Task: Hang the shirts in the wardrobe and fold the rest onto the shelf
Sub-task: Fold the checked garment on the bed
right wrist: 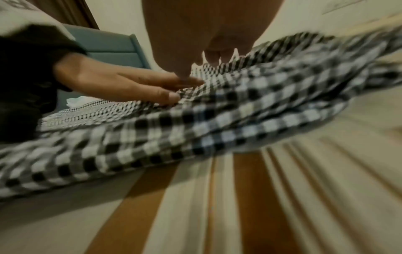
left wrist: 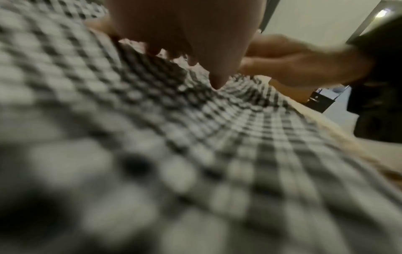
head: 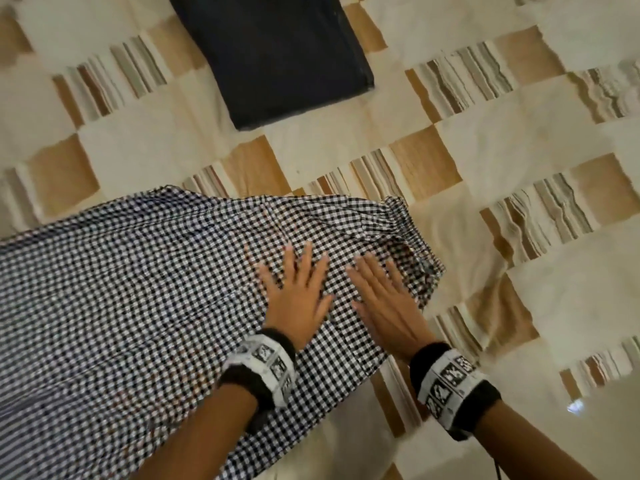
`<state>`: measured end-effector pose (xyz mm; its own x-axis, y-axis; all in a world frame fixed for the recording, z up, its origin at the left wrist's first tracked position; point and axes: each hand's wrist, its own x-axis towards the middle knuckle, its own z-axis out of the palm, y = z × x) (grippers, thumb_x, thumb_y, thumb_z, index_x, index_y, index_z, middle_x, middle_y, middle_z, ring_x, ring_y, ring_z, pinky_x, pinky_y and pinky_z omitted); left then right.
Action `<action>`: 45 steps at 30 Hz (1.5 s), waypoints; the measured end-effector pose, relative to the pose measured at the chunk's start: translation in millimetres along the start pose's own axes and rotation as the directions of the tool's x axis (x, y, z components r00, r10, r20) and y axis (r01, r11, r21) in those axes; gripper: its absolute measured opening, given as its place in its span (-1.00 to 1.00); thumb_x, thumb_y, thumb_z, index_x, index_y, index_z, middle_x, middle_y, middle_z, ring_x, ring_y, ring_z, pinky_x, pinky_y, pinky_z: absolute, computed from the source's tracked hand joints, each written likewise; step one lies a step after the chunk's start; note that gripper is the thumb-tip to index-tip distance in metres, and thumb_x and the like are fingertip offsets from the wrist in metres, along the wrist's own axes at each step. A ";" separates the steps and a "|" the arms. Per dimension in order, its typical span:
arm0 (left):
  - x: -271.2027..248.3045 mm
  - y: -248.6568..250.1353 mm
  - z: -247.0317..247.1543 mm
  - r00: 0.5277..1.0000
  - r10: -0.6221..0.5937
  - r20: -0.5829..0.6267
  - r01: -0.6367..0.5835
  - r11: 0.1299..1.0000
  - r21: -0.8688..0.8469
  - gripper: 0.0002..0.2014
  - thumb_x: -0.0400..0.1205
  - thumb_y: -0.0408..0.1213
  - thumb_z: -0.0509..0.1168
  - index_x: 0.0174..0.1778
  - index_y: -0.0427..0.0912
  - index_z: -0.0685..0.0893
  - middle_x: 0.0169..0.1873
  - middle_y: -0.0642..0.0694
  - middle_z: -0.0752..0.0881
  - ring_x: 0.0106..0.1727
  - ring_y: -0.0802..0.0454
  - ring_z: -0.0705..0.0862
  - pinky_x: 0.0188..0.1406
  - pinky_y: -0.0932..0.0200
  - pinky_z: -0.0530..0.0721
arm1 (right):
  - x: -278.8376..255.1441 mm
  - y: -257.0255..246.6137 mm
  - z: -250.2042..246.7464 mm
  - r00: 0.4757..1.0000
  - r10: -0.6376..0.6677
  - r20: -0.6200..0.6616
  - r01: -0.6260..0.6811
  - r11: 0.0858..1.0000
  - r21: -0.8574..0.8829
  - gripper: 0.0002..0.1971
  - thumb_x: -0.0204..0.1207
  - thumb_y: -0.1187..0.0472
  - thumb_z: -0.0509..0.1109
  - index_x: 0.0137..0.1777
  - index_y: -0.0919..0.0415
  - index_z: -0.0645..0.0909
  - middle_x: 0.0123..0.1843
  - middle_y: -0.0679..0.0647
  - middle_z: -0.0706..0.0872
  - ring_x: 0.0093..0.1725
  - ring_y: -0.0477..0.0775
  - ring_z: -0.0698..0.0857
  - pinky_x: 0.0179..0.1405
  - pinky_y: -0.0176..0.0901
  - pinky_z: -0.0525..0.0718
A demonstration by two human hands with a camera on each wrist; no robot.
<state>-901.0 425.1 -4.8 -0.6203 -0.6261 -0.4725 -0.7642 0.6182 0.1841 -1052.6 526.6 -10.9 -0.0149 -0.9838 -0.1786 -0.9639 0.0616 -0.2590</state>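
Both hands lie flat on a black-and-white checked garment (head: pixel 145 289) spread across the bed, fingers straight and slightly fanned, gripping nothing. The left hand (head: pixel 298 296) presses palm-down on the cloth, and the right hand (head: pixel 384 299) rests just beside it, a narrow strip of checked fabric showing between the two. Ahead of the right hand's fingertips the garment ends in a gathered, puckered edge (head: pixel 405 223), which looks like an elastic waistband, though the blur keeps me from being sure. From under the left hand the cloth runs away to that hand's outer side and back toward the person, filling the near-left part of the bed. Beyond both hands, well apart from the checked cloth, a dark folded garment (head: pixel 277 57) sits squared-off on the bedcover (head: pixel 519 140), which is cream with tan squares and striped patches. Each wrist wears a dark band with a white strip of black-and-white markers (head: pixel 266 365). From the left wrist's view the checked fabric (left wrist: pixel 195 154) fills nearly everything, with the left hand's fingers (left wrist: pixel 215 82) touching down on it and the right hand (left wrist: pixel 304 68) lying alongside. From the right wrist's view the left hand (right wrist: pixel 121 82) rests flat with straight fingers on the rumpled checks (right wrist: pixel 217 116), the striped bedcover (right wrist: pixel 282 197) showing below the garment's edge.
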 end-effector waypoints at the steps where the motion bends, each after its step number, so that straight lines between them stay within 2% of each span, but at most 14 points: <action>1: -12.5 3.0 11.5 0.999 0.035 -0.007 -0.035 0.999 0.022 -0.37 0.68 0.14 -0.18 0.65 0.02 -0.14 0.65 -0.12 -0.17 0.63 -0.25 -0.25 0.39 -0.63 -0.27 | 3.7 -6.3 7.8 0.999 -0.031 0.030 0.031 1.000 0.001 -0.43 0.72 -0.03 -0.33 0.59 0.26 0.13 0.61 0.24 0.27 0.66 0.13 0.02 0.55 0.16 0.05; 3: -35.9 -6.1 34.6 0.999 0.035 0.015 -0.035 0.999 0.001 -0.39 0.63 0.15 -0.13 0.60 0.01 0.20 0.62 -0.12 0.17 0.62 -0.22 0.09 0.34 -0.69 -0.05 | 8.2 -8.2 23.6 0.997 0.001 0.083 -0.001 1.000 0.010 -0.40 0.71 -0.10 -0.34 0.65 0.19 -0.04 0.64 0.20 0.18 0.67 0.03 -0.21 0.59 0.07 -0.05; 7: -101.1 -77.0 71.4 0.978 -0.206 -0.013 0.206 0.978 -0.016 -0.34 0.59 0.29 -0.10 0.59 0.08 0.21 0.59 0.00 0.25 0.60 -0.11 0.16 0.30 -0.64 -0.09 | 6.4 -4.6 33.9 0.981 0.076 0.177 -0.075 0.997 -0.008 -0.35 0.70 -0.19 -0.27 0.65 0.21 0.02 0.65 0.16 0.08 0.66 0.00 -0.19 0.62 -0.11 -0.30; 10: -182.0 -148.6 88.8 0.897 -0.441 0.041 0.443 0.892 -0.094 -0.36 0.62 0.30 -0.21 0.57 0.10 0.23 0.56 -0.07 0.32 0.58 -0.16 0.18 0.34 -0.64 -0.08 | 8.5 -11.4 29.8 0.977 0.098 0.188 -0.096 0.995 -0.018 -0.35 0.70 -0.16 -0.22 0.62 0.27 0.13 0.63 0.19 0.14 0.62 0.07 0.01 0.61 -0.16 -0.34; 14: -243.2 -199.5 85.0 0.741 -0.664 0.099 0.670 0.720 -0.178 -0.35 0.52 -0.02 0.25 0.57 0.11 0.25 0.45 -0.25 0.47 0.47 -0.36 0.32 0.23 -0.71 0.21 | 11.3 -51.4 31.4 0.973 0.211 0.090 -0.204 0.976 -0.075 -0.34 0.55 -0.01 0.03 0.59 0.34 0.16 0.59 0.40 0.24 0.60 0.35 0.13 0.59 0.08 -0.35; 19: -225.0 -145.8 85.2 0.929 -0.357 -0.101 0.340 0.928 -0.152 -0.44 0.52 0.09 0.07 0.46 0.06 0.41 0.43 -0.13 0.52 0.48 -0.22 0.30 0.28 -0.65 0.18 | 10.0 -172.8 61.0 0.996 -0.087 0.026 0.088 0.995 -0.051 -0.41 0.63 -0.03 -0.03 0.55 0.33 0.19 0.58 0.34 0.30 0.58 0.27 0.13 0.55 0.25 -0.20; 26: -299.2 -199.2 142.7 0.907 -0.413 -0.080 0.389 0.896 -0.212 -0.41 0.52 0.16 0.06 0.50 0.10 0.32 0.50 -0.07 0.35 0.48 -0.17 0.29 0.23 -0.63 0.34 | -16.5 -208.1 100.1 0.974 -0.096 0.203 0.118 0.988 -0.099 -0.19 0.57 -0.38 -0.19 0.63 0.20 0.07 0.66 0.27 0.14 0.64 0.24 0.08 0.54 0.41 -0.09; 29: -365.5 -262.9 166.9 0.772 -0.636 -0.014 0.618 0.754 -0.221 -0.32 0.47 0.24 0.04 0.51 0.05 0.34 0.52 -0.16 0.38 0.51 -0.27 0.28 0.22 -0.66 0.25 | -17.3 -214.3 96.3 0.975 -0.073 0.212 0.098 0.989 -0.108 -0.17 0.57 -0.39 -0.22 0.62 0.24 0.10 0.65 0.30 0.14 0.63 0.31 0.12 0.49 0.54 0.00; 32: -416.0 -306.6 167.7 0.486 -0.871 0.074 0.839 0.441 -0.320 -0.21 0.43 0.25 0.00 0.59 -0.03 0.28 0.56 -0.25 0.29 0.51 -0.42 0.24 0.28 -0.63 0.26 | -20.9 -229.7 86.7 0.977 -0.013 0.211 0.044 0.988 -0.146 -0.16 0.57 -0.37 -0.26 0.59 0.31 0.15 0.60 0.40 0.21 0.59 0.41 0.19 0.41 0.61 0.00; 33: -427.5 -315.9 166.6 0.445 -0.892 0.082 0.851 0.392 -0.350 -0.22 0.44 0.20 0.03 0.58 -0.09 0.29 0.55 -0.30 0.29 0.49 -0.44 0.24 0.27 -0.61 0.27 | -24.1 -238.4 83.3 0.979 -0.039 0.198 0.071 0.986 -0.154 -0.16 0.58 -0.35 -0.25 0.57 0.35 0.17 0.59 0.43 0.23 0.58 0.43 0.19 0.41 0.60 0.01; 36: -445.2 -331.6 167.2 0.523 -0.851 0.046 0.803 0.474 -0.363 -0.31 0.48 0.06 0.13 0.52 -0.19 0.37 0.46 -0.36 0.38 0.43 -0.45 0.32 0.20 -0.55 0.35 | -45.3 -272.2 84.1 0.930 -0.320 0.183 0.347 0.927 -0.143 -0.19 0.61 -0.33 -0.27 0.58 0.35 0.14 0.63 0.39 0.13 0.65 0.31 -0.01 0.49 0.52 0.02; 38: -447.9 -335.5 166.6 0.410 -0.912 -0.026 0.807 0.376 -0.455 -0.38 0.57 0.02 0.11 0.53 -0.22 0.33 0.45 -0.38 0.37 0.41 -0.44 0.33 0.17 -0.49 0.41 | -60.5 -294.4 100.6 0.792 -0.566 0.228 0.601 0.788 -0.130 -0.30 0.69 -0.19 -0.34 0.63 0.31 0.04 0.65 0.28 0.09 0.67 0.24 -0.16 0.51 0.43 0.00; 41: -451.9 -344.9 166.2 0.097 -0.986 0.135 0.773 -0.010 -0.634 -0.44 0.71 0.01 0.07 0.51 -0.32 0.27 0.41 -0.46 0.39 0.37 -0.46 0.40 0.22 -0.43 0.38 | -65.4 -323.6 126.3 0.608 -0.736 0.298 0.793 0.580 -0.185 -0.48 0.73 0.17 -0.31 0.66 0.32 -0.10 0.60 0.14 0.25 0.65 0.23 0.06 0.56 0.33 -0.03; 45: -465.4 -358.5 161.5 0.083 -0.944 0.319 0.778 -0.139 -0.613 -0.31 0.65 0.23 0.00 0.40 -0.34 0.43 0.27 -0.47 0.57 0.26 -0.46 0.54 0.28 -0.31 0.43 | -66.0 -344.0 132.1 0.606 -0.727 0.322 0.794 0.575 -0.196 -0.51 0.61 0.19 -0.09 0.53 0.32 0.20 0.50 0.19 0.49 0.50 0.15 0.46 0.62 0.23 -0.19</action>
<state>-309.8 571.6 9.9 0.7265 -0.4836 -0.4881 -0.4844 -0.8643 0.1353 -685.0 592.6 -35.4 0.7774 -0.5871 -0.2256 -0.6185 -0.7789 -0.1044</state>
